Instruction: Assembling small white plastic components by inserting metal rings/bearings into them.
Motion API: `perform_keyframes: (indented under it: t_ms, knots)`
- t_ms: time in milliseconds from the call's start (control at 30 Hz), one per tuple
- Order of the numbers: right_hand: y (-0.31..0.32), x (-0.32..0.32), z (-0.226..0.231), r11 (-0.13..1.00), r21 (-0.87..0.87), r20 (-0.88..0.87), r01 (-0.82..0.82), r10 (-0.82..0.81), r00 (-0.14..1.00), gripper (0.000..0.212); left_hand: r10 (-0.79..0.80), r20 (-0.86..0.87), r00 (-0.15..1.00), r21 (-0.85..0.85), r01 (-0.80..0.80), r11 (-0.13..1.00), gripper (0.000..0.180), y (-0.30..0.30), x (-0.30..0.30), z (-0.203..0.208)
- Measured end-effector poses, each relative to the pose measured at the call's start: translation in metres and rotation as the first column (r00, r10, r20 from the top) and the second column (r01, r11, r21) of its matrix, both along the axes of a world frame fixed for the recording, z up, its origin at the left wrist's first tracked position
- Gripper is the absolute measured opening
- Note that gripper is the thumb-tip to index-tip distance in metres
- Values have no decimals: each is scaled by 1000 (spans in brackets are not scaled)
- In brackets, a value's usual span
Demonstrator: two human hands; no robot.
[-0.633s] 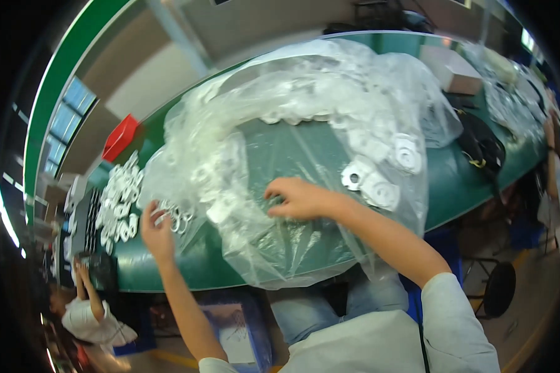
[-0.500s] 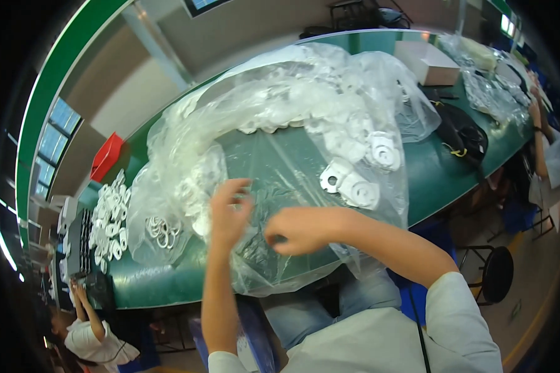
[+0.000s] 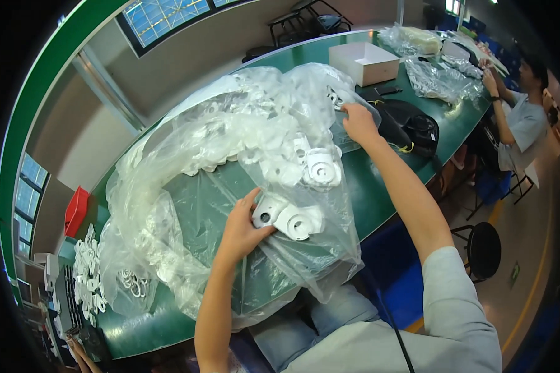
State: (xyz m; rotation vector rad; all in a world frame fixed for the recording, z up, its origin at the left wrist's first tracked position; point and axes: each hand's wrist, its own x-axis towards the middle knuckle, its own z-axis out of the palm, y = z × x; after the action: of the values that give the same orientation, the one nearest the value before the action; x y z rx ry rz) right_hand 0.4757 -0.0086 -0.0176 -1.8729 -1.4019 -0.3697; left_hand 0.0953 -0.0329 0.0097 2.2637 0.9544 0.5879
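Note:
A white plastic part (image 3: 297, 222) with a round hub and a dark hole at one end lies on clear plastic sheeting (image 3: 199, 193) in front of me. My left hand (image 3: 239, 227) has its thumb and fingers closed around the holed end. Farther right, my right hand (image 3: 359, 122) is stretched out to a clear bag (image 3: 348, 133), fingers bent at its opening. Beside those fingertips sits a small white piece (image 3: 335, 97); whether they grip it or the bag's film is hidden. Another white part (image 3: 322, 166) with a round hub lies between my hands.
More white parts under bunched film curve around the far side. White pieces (image 3: 90, 273) and a red bin (image 3: 76, 211) are at left. A white box (image 3: 364, 62), a black bag (image 3: 407, 127) and plastic-wrapped goods (image 3: 442, 81) stand right, near a seated person (image 3: 522, 118).
My hands have moved apart from close together over the sheeting. The left has closed on the white part; the right has reached far right to the clear bag. The view has shifted right.

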Motion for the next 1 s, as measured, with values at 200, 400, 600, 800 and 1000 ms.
perform_keyframes:
  t_ms: [200,400,600,800,1000]
  knots:
    - [42,19,-4,917,-289,221,276,-217,951,15,127,69,989,268,-141,953,35,0,-61,12]
    - [44,16,9,915,-345,186,207,-150,971,19,441,451,776,-267,-354,896,35,17,-96,-10]
    - [13,22,29,995,-20,-140,101,-103,985,20,454,504,735,-537,-145,831,29,20,-92,-14]
    - [-19,-52,64,945,198,-751,-260,317,580,19,385,454,804,-558,-81,826,27,21,-102,-15]
    - [-51,-235,73,694,177,-273,-698,716,642,9,401,538,742,-626,33,779,27,20,-96,-19]
